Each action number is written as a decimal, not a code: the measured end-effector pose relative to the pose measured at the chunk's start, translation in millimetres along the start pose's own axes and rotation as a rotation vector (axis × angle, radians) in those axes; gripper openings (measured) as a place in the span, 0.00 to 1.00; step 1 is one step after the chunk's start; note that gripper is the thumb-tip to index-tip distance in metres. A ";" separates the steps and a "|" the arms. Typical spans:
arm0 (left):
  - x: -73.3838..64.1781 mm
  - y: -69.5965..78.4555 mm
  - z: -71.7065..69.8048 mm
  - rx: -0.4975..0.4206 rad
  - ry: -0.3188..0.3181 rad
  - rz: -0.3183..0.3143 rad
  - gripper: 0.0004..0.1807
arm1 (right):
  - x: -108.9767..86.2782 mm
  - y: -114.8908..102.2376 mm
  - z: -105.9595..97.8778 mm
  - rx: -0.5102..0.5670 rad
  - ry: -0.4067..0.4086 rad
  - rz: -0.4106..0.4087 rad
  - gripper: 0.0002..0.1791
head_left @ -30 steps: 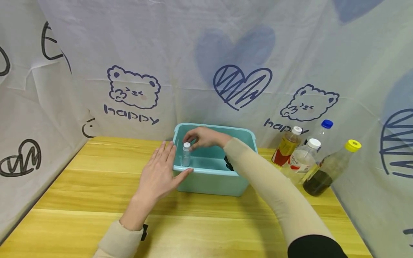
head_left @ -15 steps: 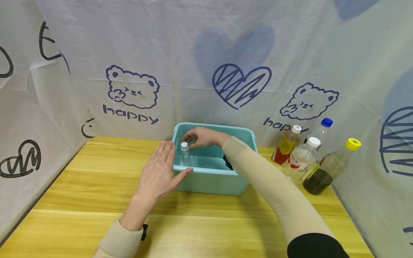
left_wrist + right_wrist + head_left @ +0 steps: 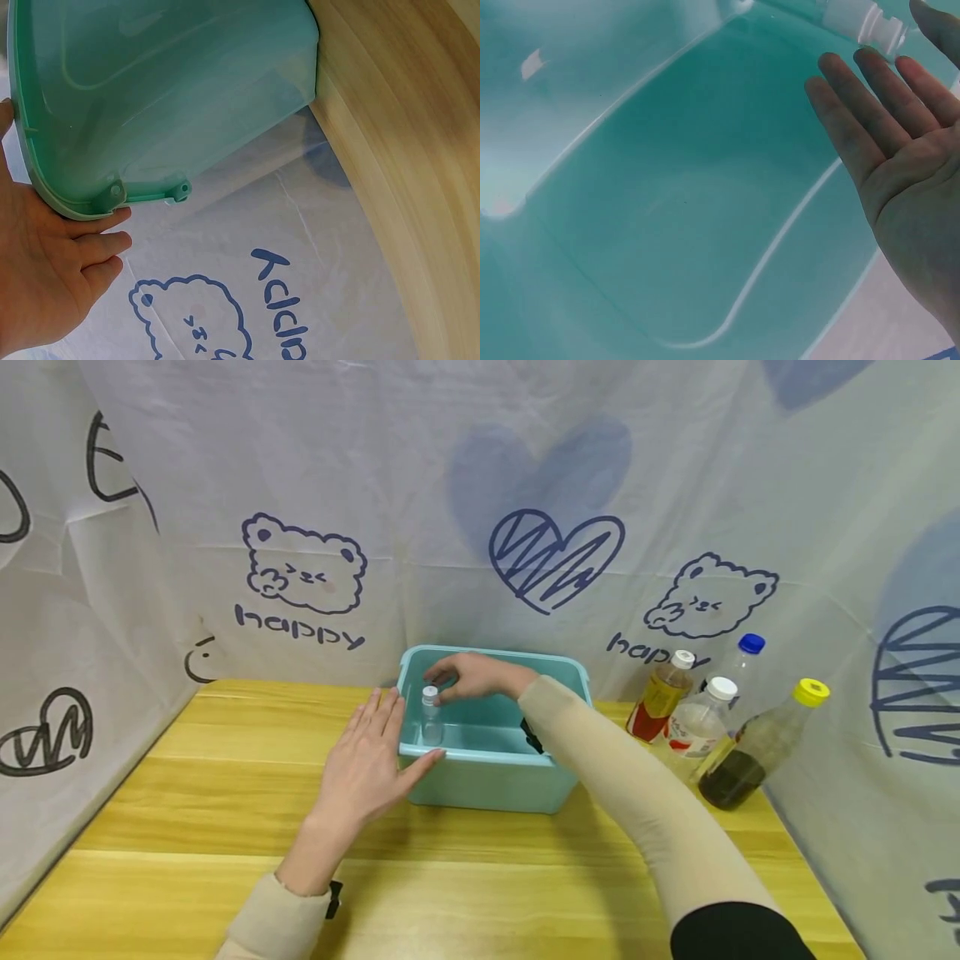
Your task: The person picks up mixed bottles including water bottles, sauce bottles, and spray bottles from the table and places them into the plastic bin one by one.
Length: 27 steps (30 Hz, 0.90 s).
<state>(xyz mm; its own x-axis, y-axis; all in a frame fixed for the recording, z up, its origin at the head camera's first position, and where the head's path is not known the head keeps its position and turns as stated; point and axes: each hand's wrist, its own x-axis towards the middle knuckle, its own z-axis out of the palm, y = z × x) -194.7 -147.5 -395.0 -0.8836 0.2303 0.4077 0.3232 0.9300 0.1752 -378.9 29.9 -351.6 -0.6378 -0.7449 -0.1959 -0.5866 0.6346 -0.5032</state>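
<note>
A light teal plastic bin (image 3: 487, 783) stands on the wooden table. My left hand (image 3: 362, 767) rests at its front left corner, fingers straight along the left rim and thumb on the front rim; the left wrist view shows the fingers (image 3: 101, 251) against the bin's outer edge. Inside the bin, at the left end, a clear bottle (image 3: 431, 722) with a white cap stands upright. My right hand (image 3: 480, 677) reaches into the bin just beside the cap. In the right wrist view its fingers (image 3: 870, 112) are extended near the white cap (image 3: 885, 34), with the thumb apart.
Several capped bottles stand at the table's right: a red-and-yellow-labelled bottle (image 3: 660, 700), a white-capped clear bottle (image 3: 693, 727), a blue-capped bottle (image 3: 738, 668) and a yellow-capped bottle of dark liquid (image 3: 757, 752). A printed cloth (image 3: 450, 568) hangs behind the table (image 3: 480, 877).
The clear bottle in the bin has shifted slightly left and now stands upright after a slight tilt. My right hand has barely moved. The left hand stays at the rim.
</note>
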 end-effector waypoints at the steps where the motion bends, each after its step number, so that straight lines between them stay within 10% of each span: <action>1: 0.1 0.2 0.0 0.000 0.000 0.000 0.55 | -0.8 0.1 -0.7 0.003 0.003 0.001 0.30; 27: 2.0 2.5 1.0 -0.009 -0.022 -0.008 0.54 | -64.9 -24.2 -41.9 -0.010 0.123 -0.034 0.33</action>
<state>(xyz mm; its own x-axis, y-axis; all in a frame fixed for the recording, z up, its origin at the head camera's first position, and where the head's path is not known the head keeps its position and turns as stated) -196.0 -144.5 -394.6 -0.8932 0.2296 0.3867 0.3195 0.9290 0.1864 -344.3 71.5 -291.4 -0.6737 -0.7353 -0.0738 -0.6133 0.6121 -0.4992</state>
